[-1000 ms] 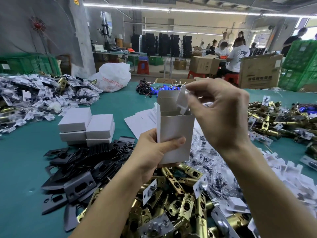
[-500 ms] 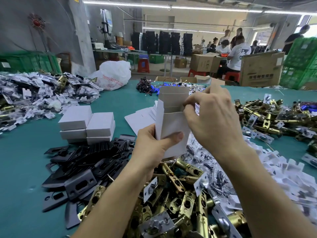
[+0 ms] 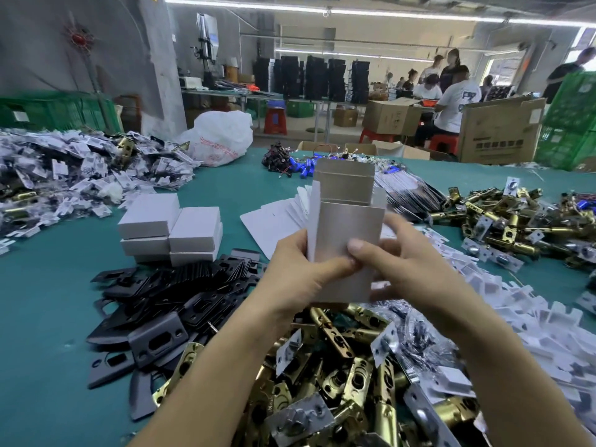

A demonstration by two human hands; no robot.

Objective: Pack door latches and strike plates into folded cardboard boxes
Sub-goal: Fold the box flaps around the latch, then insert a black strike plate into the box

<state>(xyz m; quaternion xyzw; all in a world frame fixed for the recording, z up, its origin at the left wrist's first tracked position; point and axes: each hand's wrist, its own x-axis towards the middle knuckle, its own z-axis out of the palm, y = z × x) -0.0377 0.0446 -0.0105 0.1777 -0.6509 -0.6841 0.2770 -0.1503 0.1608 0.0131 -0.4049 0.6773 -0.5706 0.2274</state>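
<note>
I hold a small white cardboard box (image 3: pixel 346 221) upright over the table, its top flaps standing open. My left hand (image 3: pixel 300 275) grips its lower left side, thumb across the front. My right hand (image 3: pixel 400 269) holds the lower right side, thumb on the front next to the left thumb. Below lies a heap of brass door latches (image 3: pixel 338 375). Dark strike plates (image 3: pixel 167 298) are piled to the left. Whether anything is inside the box is hidden.
Closed white boxes (image 3: pixel 171 227) are stacked at left on the green table (image 3: pixel 48 317). Flat box blanks (image 3: pixel 277 217) lie behind the held box. More latches (image 3: pixel 516 221) sit at right, bagged parts (image 3: pixel 64 169) at far left, white inserts (image 3: pixel 532 317) along the right. People work at the back.
My right hand has come down from the top flaps to the lower right side of the box. The box now stands more upright in both hands.
</note>
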